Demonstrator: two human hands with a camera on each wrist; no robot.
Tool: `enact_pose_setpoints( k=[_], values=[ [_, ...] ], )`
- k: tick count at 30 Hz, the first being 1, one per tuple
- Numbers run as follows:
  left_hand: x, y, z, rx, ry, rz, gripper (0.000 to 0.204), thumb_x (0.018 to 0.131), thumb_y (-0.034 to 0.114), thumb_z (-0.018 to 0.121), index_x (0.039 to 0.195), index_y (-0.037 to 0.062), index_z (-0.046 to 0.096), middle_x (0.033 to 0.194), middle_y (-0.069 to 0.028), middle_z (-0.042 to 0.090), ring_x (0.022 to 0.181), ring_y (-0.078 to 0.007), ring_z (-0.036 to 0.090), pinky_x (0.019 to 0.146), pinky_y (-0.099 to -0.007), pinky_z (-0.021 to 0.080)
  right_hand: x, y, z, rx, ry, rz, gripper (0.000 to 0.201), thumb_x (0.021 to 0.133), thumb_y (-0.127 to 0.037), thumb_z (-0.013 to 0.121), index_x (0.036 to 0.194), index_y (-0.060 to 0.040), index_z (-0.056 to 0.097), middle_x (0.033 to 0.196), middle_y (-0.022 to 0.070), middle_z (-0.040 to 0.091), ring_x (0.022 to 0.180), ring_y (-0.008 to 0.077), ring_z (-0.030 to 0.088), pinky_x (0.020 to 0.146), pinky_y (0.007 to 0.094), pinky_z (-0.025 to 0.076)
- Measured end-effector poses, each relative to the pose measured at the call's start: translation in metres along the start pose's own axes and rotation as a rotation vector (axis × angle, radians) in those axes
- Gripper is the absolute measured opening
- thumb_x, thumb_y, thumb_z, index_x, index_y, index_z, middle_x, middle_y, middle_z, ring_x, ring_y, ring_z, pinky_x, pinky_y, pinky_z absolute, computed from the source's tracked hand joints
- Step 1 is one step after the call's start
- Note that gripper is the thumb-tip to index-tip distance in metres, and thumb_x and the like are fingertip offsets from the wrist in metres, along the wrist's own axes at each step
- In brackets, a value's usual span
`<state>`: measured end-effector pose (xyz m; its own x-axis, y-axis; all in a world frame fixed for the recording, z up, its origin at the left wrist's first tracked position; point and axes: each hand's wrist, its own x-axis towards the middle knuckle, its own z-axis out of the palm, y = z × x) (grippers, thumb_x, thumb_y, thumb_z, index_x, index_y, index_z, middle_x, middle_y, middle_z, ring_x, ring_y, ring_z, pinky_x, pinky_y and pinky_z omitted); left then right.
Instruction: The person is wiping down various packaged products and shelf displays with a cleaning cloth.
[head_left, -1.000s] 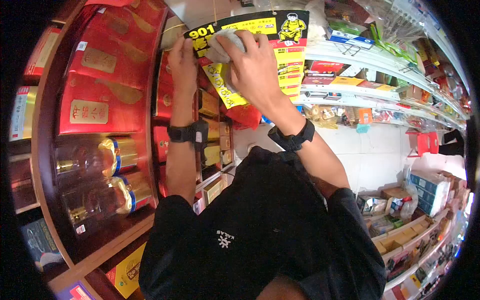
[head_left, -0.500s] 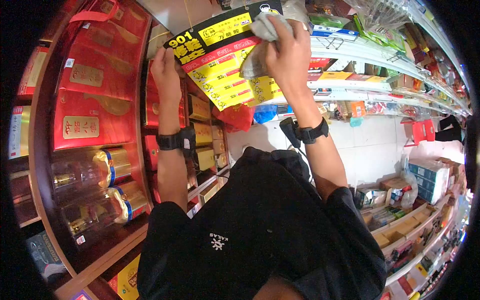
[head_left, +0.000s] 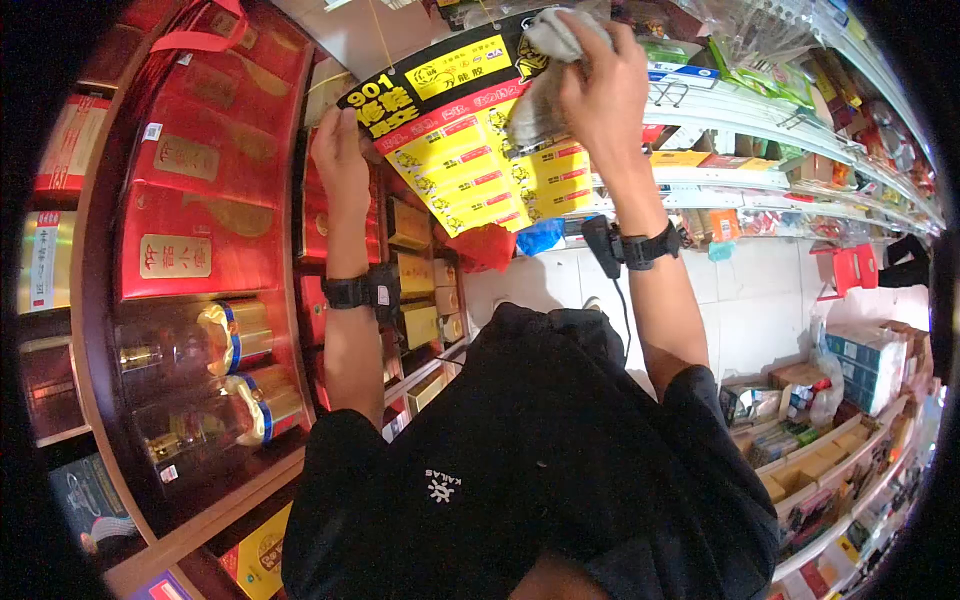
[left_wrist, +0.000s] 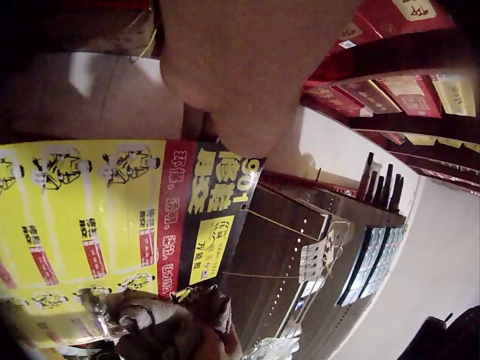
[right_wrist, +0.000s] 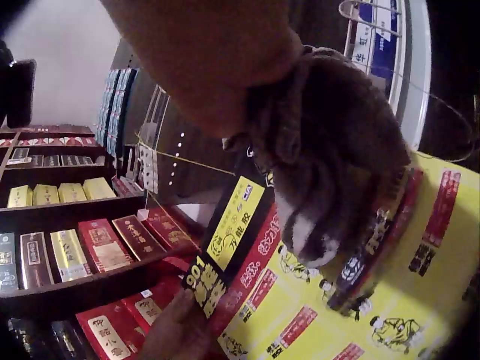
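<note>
A yellow, black and red card marked 901 (head_left: 480, 140) hangs from thin strings, tilted. My left hand (head_left: 340, 165) pinches its upper left corner; the left wrist view shows this hand (left_wrist: 232, 67) large at the card's (left_wrist: 75, 217) 901 corner. At the card's right side, my right hand (head_left: 608, 105) grips a grey cloth (head_left: 540, 110) that lies against the printed face. Seen from the right wrist, the bunched cloth (right_wrist: 330, 150) covers part of the card (right_wrist: 300, 315), and its folds hide most of the right fingers.
Dark wooden shelves with red boxes (head_left: 180, 240) and bottles with gold parts stand at the left. White shelves (head_left: 740, 180) of packaged goods run along the right. Below the card are a red bag (head_left: 480, 248) and pale floor tiles (head_left: 740, 290). A red stool (head_left: 848, 272) stands farther right.
My right hand and the cloth have moved right across the card, uncovering its left and middle print. The left hand has shifted slightly left and down, still at the card's left corner.
</note>
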<state>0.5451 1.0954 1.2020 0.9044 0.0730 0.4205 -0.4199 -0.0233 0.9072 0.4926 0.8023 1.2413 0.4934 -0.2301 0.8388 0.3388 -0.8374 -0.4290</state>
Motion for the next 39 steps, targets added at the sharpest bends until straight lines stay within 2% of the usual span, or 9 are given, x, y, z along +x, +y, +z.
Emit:
enact_pose_setpoints(
  k=[5, 7, 13, 15, 17, 28, 34, 37, 39],
  values=[
    [0.005, -0.018, -0.016, 0.005, -0.020, -0.019, 0.020, 0.106, 0.022, 0.056, 0.095, 0.0045, 0.057, 0.086, 0.0050, 0.054, 0.076, -0.0026, 0.047, 0.063, -0.0211, 0.040, 0.006, 0.004, 0.001, -0.035, -0.040, 0.034, 0.054, 0.071, 0.001, 0.066, 0.123, -0.0169, 0.069, 0.114, 0.0188, 0.061, 0.102, 0.0392, 0.056, 0.089, 0.0467, 0.050],
    [0.005, -0.016, -0.015, 0.037, -0.047, -0.019, 0.020, 0.106, 0.021, 0.056, 0.097, 0.0042, 0.058, 0.087, 0.0051, 0.054, 0.077, -0.0027, 0.047, 0.063, -0.0213, 0.039, 0.006, -0.001, 0.001, -0.027, 0.012, -0.060, 0.055, 0.071, 0.001, 0.067, 0.122, -0.0176, 0.070, 0.115, 0.0175, 0.061, 0.101, 0.0394, 0.055, 0.090, 0.0470, 0.049],
    [-0.001, -0.005, -0.008, -0.012, -0.007, -0.015, 0.021, 0.106, 0.023, 0.056, 0.099, 0.0038, 0.060, 0.087, 0.0050, 0.057, 0.077, -0.0022, 0.047, 0.063, -0.0209, 0.039, 0.002, -0.007, 0.008, -0.127, -0.057, -0.106, 0.054, 0.071, -0.003, 0.070, 0.122, -0.0193, 0.071, 0.117, 0.0137, 0.061, 0.101, 0.0375, 0.056, 0.085, 0.0466, 0.050],
    [-0.002, -0.003, -0.007, 0.016, -0.034, -0.005, 0.020, 0.105, 0.027, 0.056, 0.098, 0.0089, 0.057, 0.087, 0.0054, 0.054, 0.078, -0.0039, 0.048, 0.065, -0.0223, 0.040, 0.001, -0.008, 0.013, -0.156, -0.054, -0.142, 0.054, 0.071, -0.003, 0.070, 0.122, -0.0198, 0.071, 0.117, 0.0132, 0.061, 0.101, 0.0369, 0.056, 0.084, 0.0463, 0.050],
    [-0.002, -0.002, -0.007, 0.037, -0.021, 0.002, 0.019, 0.105, 0.026, 0.056, 0.098, 0.0089, 0.057, 0.088, 0.0053, 0.054, 0.077, -0.0038, 0.048, 0.065, -0.0221, 0.040, -0.002, -0.016, 0.008, -0.128, -0.152, -0.110, 0.060, 0.071, 0.002, 0.066, 0.128, -0.0191, 0.068, 0.122, 0.0167, 0.060, 0.106, 0.0379, 0.055, 0.094, 0.0461, 0.048],
    [0.007, -0.002, -0.011, 0.164, 0.004, 0.082, 0.020, 0.105, 0.019, 0.055, 0.094, 0.0034, 0.060, 0.078, 0.0070, 0.050, 0.071, -0.0020, 0.044, 0.058, -0.0219, 0.036, -0.052, -0.018, 0.010, -0.051, -0.251, -0.059, 0.059, 0.071, 0.001, 0.067, 0.127, -0.0169, 0.067, 0.122, 0.0147, 0.060, 0.102, 0.0378, 0.055, 0.088, 0.0459, 0.048],
    [0.002, 0.002, -0.009, 0.135, 0.049, 0.007, 0.020, 0.104, 0.022, 0.057, 0.097, 0.0039, 0.063, 0.078, 0.0080, 0.051, 0.071, -0.0021, 0.046, 0.059, -0.0211, 0.038, -0.065, -0.033, 0.013, -0.012, -0.316, -0.045, 0.058, 0.069, 0.002, 0.067, 0.125, -0.0154, 0.068, 0.121, 0.0154, 0.060, 0.102, 0.0384, 0.055, 0.089, 0.0460, 0.049],
    [0.001, 0.003, -0.009, 0.124, 0.047, -0.011, 0.022, 0.104, 0.024, 0.057, 0.104, 0.0036, 0.065, 0.084, 0.0067, 0.056, 0.072, -0.0021, 0.048, 0.060, -0.0207, 0.040, -0.070, -0.040, 0.018, 0.017, -0.339, -0.047, 0.058, 0.069, 0.002, 0.067, 0.125, -0.0149, 0.067, 0.121, 0.0162, 0.060, 0.103, 0.0386, 0.055, 0.090, 0.0464, 0.048],
    [-0.002, 0.002, -0.005, 0.077, 0.105, -0.052, 0.029, 0.105, 0.029, 0.056, 0.115, 0.0035, 0.064, 0.095, 0.0034, 0.063, 0.081, -0.0042, 0.056, 0.067, -0.0222, 0.047, -0.070, -0.043, 0.019, 0.029, -0.341, -0.060, 0.058, 0.070, 0.002, 0.066, 0.125, -0.0146, 0.067, 0.120, 0.0167, 0.059, 0.104, 0.0386, 0.055, 0.090, 0.0467, 0.048]
  ],
)
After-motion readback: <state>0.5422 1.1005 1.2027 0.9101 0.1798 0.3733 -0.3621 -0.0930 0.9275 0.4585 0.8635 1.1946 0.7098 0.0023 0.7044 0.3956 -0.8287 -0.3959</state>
